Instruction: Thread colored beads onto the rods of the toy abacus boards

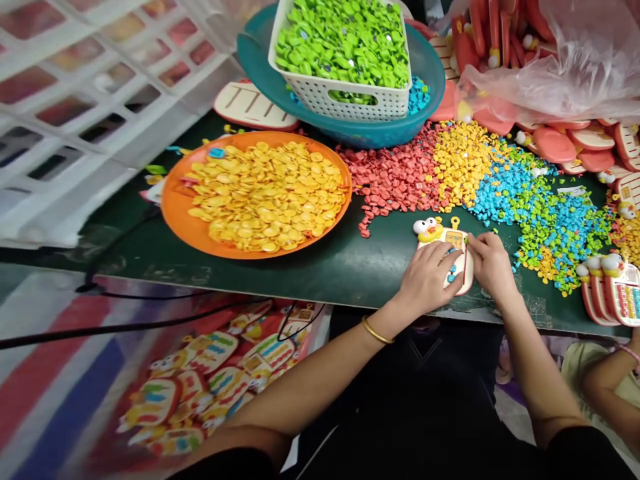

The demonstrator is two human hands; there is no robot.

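A duck-faced toy board (pixel 469 272), cream with a red edge, lies on the dark green table near its front edge. It has bulging white eyes, a yellow beak and a small yellow loop on top. My left hand (pixel 425 275) lies across the board from the left, thumb and fingers apart, covering much of its face. Small blue pieces (pixel 452 272) show between thumb and forefinger. At the board's upper right edge, my right hand (pixel 493 261) is closed in a pinch; what sits between its fingertips is too small to make out.
Loose red pieces (pixel 400 175), yellow pieces (pixel 463 157) and mixed blue and green pieces (pixel 555 213) spread behind the board. An orange tray (pixel 173 217) of yellow pieces stands left. Behind, a white basket (pixel 295 90) sits in a teal basin (pixel 427 67). Finished-looking boards (pixel 613 287) stand right.
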